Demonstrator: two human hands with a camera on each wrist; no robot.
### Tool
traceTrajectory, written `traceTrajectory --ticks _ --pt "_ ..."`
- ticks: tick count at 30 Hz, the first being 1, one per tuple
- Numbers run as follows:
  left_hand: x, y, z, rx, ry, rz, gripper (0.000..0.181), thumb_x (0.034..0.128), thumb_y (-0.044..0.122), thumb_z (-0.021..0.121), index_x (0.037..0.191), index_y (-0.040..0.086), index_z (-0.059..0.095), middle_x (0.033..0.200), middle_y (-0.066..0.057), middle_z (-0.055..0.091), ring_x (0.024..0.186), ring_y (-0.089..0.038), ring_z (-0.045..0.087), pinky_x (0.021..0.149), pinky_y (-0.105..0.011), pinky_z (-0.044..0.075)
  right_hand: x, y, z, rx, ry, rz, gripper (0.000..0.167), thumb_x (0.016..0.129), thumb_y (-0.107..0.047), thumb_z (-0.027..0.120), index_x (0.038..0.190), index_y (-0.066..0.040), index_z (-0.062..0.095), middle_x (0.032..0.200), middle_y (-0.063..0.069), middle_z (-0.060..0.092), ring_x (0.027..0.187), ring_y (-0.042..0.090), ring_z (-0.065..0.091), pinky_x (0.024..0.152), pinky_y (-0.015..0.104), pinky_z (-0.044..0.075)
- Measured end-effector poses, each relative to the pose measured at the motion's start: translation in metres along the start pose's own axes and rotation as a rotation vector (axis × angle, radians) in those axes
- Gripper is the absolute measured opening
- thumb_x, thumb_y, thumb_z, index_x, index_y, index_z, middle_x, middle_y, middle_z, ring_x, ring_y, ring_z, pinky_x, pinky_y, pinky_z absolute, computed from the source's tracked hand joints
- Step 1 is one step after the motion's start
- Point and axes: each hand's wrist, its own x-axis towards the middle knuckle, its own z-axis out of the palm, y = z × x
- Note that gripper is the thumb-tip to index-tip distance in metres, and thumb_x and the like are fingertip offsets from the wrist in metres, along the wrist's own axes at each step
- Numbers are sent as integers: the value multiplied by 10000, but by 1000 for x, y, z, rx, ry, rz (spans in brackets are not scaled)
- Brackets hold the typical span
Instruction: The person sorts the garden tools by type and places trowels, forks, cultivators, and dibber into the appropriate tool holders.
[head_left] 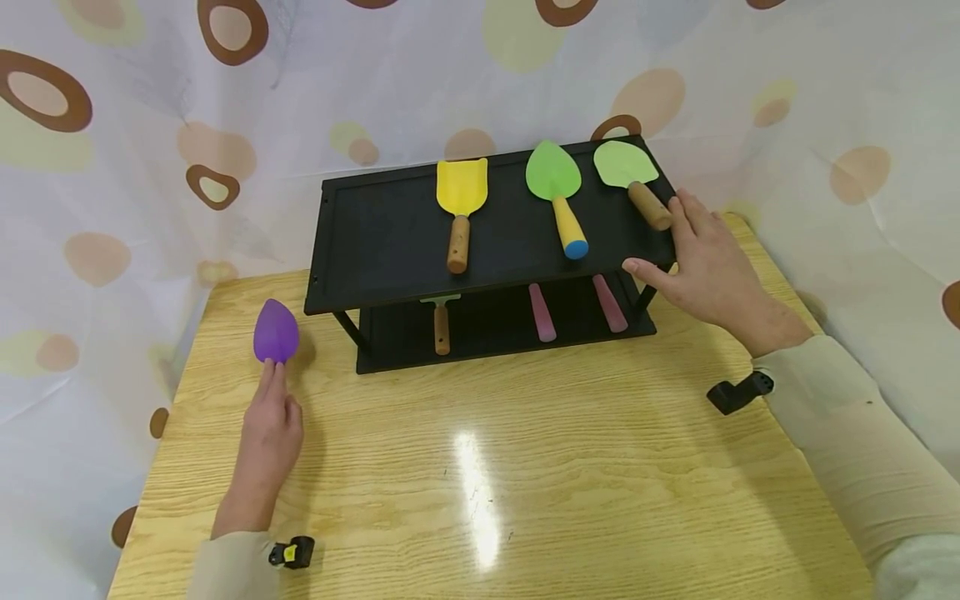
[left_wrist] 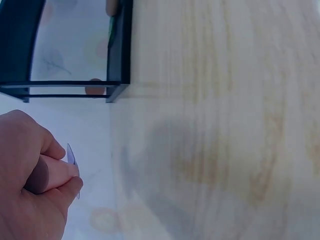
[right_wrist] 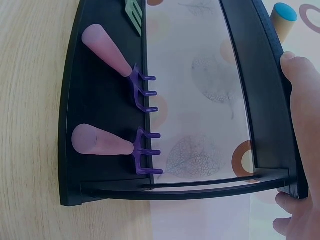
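Observation:
My left hand holds a purple-bladed trowel above the table's left side, left of the black two-tier rack. In the left wrist view its pink handle lies between thumb and fingers. My right hand grips the right end of the rack's top tier, thumb at the front edge and fingers along the side. On that tier lie a yellow square-bladed shovel, a green trowel with a yellow handle, and a pale green trowel with a wooden handle.
Two purple hand rakes with pink handles lie on the rack's lower tier. A green fork with a wooden handle is further left there. The rack stands on a wooden table against a patterned curtain.

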Motion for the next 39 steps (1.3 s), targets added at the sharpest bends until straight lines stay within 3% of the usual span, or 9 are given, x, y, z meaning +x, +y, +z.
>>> traceTrajectory --ticks 13,23,30,39 --pt "19 22 -23 -11 101 114 477 968 -95 428 1430 -186 353 1515 -392 300 1369 -553 363 1052 -640 390 0 0 0 4 5 -3 1033 937 -659 492 1549 81 112 1650 249 73 1526 428 116 1236 584 120" --pt "40 45 -40 -26 92 147 500 1000 -51 405 1486 -125 309 1570 -324 265 1443 -476 310 1123 -604 322 0 0 0 -1 -1 0 1037 936 -659 496 1550 79 105 1651 250 68 1526 432 110 1237 586 116" --pt "60 66 -44 -11 74 187 522 1006 -43 413 1512 -85 289 1602 -257 260 1474 -403 304 1129 -570 330 0 0 1 -1 -8 3 1040 936 -665 489 1553 74 94 1654 241 53 1529 428 98 1238 587 108" --pt "76 80 -51 12 80 205 520 995 -57 413 1502 -99 301 1606 -251 255 1450 -429 335 1112 -566 358 0 0 0 -2 -11 11 1039 937 -667 483 1554 70 88 1657 235 46 1533 420 89 1242 579 98"
